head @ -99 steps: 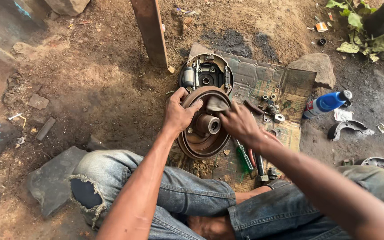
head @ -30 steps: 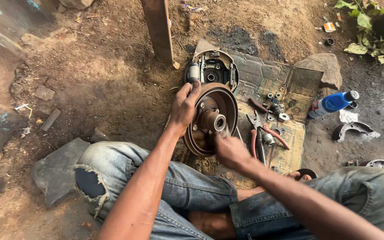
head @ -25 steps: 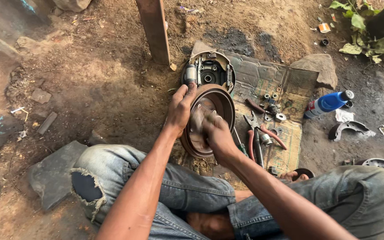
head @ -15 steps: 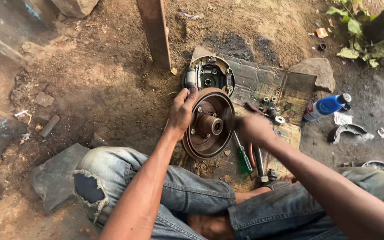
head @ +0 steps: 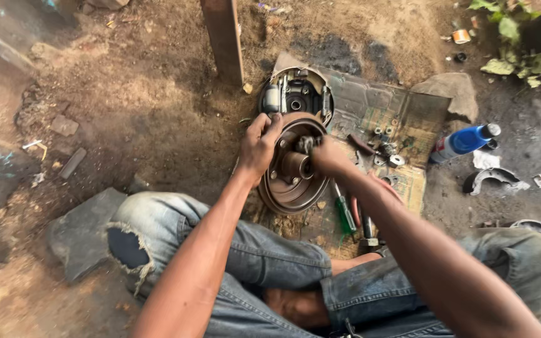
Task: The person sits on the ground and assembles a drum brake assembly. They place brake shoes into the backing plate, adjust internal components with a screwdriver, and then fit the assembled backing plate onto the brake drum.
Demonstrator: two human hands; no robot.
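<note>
A rusty brown brake drum with a raised centre hub stands tilted on the ground between my knees. My left hand grips its upper left rim. The fingers of my right hand are closed around a small dark metal part, which they press against the top of the hub. Just behind the drum lies a round backing plate with brake parts on it.
A cardboard mat carries loose nuts and washers, a green-handled screwdriver and red-handled pliers. A blue bottle, a brake shoe, a stone and a wooden post stand around.
My right hand reached right toward the tools on the mat, then came back to the hub with a small part. The left hand stayed on the drum rim.
</note>
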